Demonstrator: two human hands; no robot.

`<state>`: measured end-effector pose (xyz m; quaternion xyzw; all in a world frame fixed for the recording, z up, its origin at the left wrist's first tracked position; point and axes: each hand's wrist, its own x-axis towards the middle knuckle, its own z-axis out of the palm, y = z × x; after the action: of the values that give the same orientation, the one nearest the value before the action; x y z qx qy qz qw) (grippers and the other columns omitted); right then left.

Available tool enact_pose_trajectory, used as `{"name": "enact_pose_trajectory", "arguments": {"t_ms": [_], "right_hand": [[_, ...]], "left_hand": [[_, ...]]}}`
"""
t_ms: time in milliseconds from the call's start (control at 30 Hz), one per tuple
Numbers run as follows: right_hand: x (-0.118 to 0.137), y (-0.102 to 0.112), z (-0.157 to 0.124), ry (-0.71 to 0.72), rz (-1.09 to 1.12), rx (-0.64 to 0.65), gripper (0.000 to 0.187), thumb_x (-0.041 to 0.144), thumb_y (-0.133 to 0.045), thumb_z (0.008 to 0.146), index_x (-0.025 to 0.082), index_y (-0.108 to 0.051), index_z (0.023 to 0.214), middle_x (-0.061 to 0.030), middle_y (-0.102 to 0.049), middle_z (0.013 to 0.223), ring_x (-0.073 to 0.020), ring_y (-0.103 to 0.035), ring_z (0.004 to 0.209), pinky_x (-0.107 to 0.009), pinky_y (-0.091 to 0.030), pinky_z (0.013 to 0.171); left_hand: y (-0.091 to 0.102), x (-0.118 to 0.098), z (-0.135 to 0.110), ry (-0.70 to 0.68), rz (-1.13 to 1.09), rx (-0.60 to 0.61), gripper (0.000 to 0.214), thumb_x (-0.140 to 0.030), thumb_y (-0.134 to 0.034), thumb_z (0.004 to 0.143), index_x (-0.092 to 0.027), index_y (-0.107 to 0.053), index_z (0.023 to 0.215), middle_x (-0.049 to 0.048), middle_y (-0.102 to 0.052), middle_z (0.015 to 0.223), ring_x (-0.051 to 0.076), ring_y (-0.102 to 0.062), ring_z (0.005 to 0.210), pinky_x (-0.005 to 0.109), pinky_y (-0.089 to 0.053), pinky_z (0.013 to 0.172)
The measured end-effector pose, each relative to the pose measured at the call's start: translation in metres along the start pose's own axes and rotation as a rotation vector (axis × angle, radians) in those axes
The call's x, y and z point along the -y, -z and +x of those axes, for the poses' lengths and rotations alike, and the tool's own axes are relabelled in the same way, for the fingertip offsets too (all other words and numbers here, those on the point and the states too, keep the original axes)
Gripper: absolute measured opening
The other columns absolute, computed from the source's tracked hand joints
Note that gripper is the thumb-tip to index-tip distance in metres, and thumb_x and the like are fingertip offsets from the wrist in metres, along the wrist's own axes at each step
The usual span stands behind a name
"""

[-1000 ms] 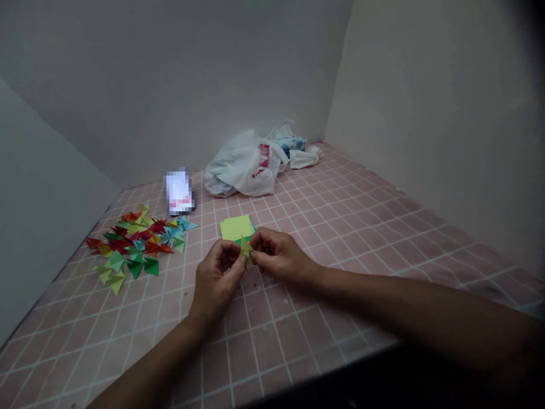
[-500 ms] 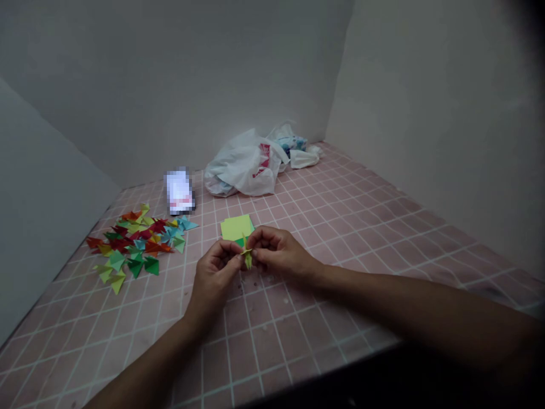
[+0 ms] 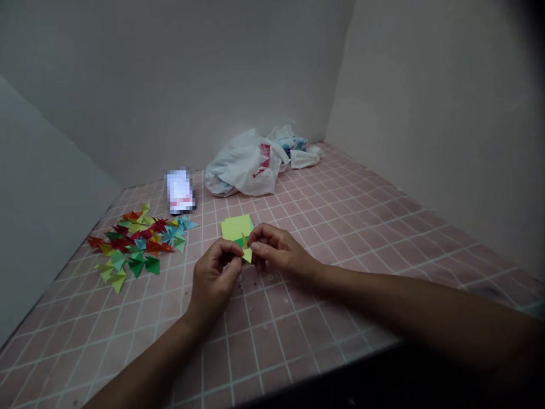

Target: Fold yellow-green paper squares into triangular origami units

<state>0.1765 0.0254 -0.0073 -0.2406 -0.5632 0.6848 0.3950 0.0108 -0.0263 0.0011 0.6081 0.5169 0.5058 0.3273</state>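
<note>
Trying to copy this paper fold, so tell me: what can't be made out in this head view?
Head view only:
The folded yellow paper piece: its middle is hidden by the fingers of the left hand and right hand.
The yellow and green paper sheets: their lower part is hidden behind the hands.
The card beyond them: blurred, so its print is unreadable.
The white plastic bag: its crumpled folds hide anything inside.

The folded paper piece point(image 3: 246, 256) is yellow-green, the paper square point(image 3: 233, 228) is light yellow-green, the scattered origami pieces point(image 3: 136, 244) are red, green, yellow and blue, and the pink tiles point(image 3: 340, 267) have white grid lines.
</note>
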Motion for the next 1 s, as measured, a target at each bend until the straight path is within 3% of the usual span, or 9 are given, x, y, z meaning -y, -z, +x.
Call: {"name": "enact_pose_trajectory", "arguments": {"t_ms": [100,200,300,433,633,833,1000], "right_hand": [[-0.0026,0.0016,0.0013,-0.016,-0.035,0.014,0.016,0.031,-0.06,0.089,0.017,-0.054,0.084,0.0032,-0.06,0.063,-0.008,-0.055,0.051,-0.021,-0.044,0.05],[-0.0046,0.0017,0.0028,-0.039,-0.052,0.021,0.015,0.029,-0.062,0.086,0.017,-0.055,0.08,0.0037,-0.059,0.059,-0.0082,-0.054,0.051,-0.021,-0.043,0.05],[-0.0044,0.0004,0.0028,-0.042,-0.072,-0.001,0.011,0.025,-0.062,0.083,0.017,-0.055,0.08,0.004,-0.059,0.061,-0.0084,-0.054,0.051,-0.022,-0.043,0.051],[-0.0022,-0.001,0.0003,0.048,-0.248,-0.065,0.01,0.022,-0.064,0.081,0.018,-0.056,0.079,0.0031,-0.058,0.065,-0.0089,-0.053,0.056,-0.023,-0.041,0.053],[-0.0012,-0.0007,-0.0013,0.164,-0.483,-0.082,0.006,0.02,-0.063,0.084,0.017,-0.059,0.08,0.0008,-0.06,0.073,-0.0104,-0.053,0.063,-0.025,-0.04,0.059],[-0.0041,-0.0003,-0.0019,0.189,-0.464,-0.054,0.007,0.02,-0.061,0.086,0.018,-0.058,0.08,0.0,-0.062,0.076,-0.011,-0.055,0.067,-0.025,-0.043,0.063],[-0.0038,0.0005,-0.0026,0.177,-0.391,-0.034,0.006,0.018,-0.06,0.086,0.018,-0.057,0.081,0.0012,-0.06,0.074,-0.0103,-0.056,0.065,-0.025,-0.044,0.061]], "left_hand": [[0.0005,-0.0004,-0.0016,-0.166,0.159,-0.001,0.008,-0.014,-0.057,0.085,-0.02,-0.061,0.083,0.0012,-0.062,0.084,0.016,-0.06,0.079,0.029,-0.047,0.074],[0.0002,0.0,-0.0024,-0.235,0.219,-0.008,0.01,-0.013,-0.057,0.086,-0.021,-0.06,0.081,0.0019,-0.063,0.084,0.016,-0.061,0.08,0.03,-0.048,0.074],[-0.0007,0.0004,-0.0028,-0.166,0.175,-0.04,0.005,-0.016,-0.06,0.086,-0.021,-0.061,0.085,0.0016,-0.063,0.084,0.016,-0.061,0.077,0.029,-0.049,0.072],[-0.0022,-0.0017,-0.0031,0.018,-0.079,-0.048,0.009,-0.024,-0.063,0.087,-0.021,-0.061,0.095,0.001,-0.064,0.086,0.015,-0.063,0.074,0.028,-0.052,0.07],[-0.0042,-0.0034,-0.0021,0.144,-0.192,-0.01,0.013,-0.03,-0.068,0.085,-0.018,-0.063,0.09,0.0001,-0.063,0.081,0.013,-0.061,0.073,0.026,-0.05,0.07],[-0.0052,-0.0013,0.0016,0.198,-0.255,-0.012,0.015,-0.029,-0.072,0.08,-0.017,-0.064,0.085,-0.0004,-0.064,0.077,0.014,-0.061,0.071,0.026,-0.051,0.07],[-0.0047,0.0011,0.0041,0.165,-0.24,-0.021,0.012,-0.026,-0.073,0.079,-0.017,-0.065,0.084,0.0001,-0.065,0.081,0.014,-0.062,0.075,0.026,-0.051,0.073]]}}
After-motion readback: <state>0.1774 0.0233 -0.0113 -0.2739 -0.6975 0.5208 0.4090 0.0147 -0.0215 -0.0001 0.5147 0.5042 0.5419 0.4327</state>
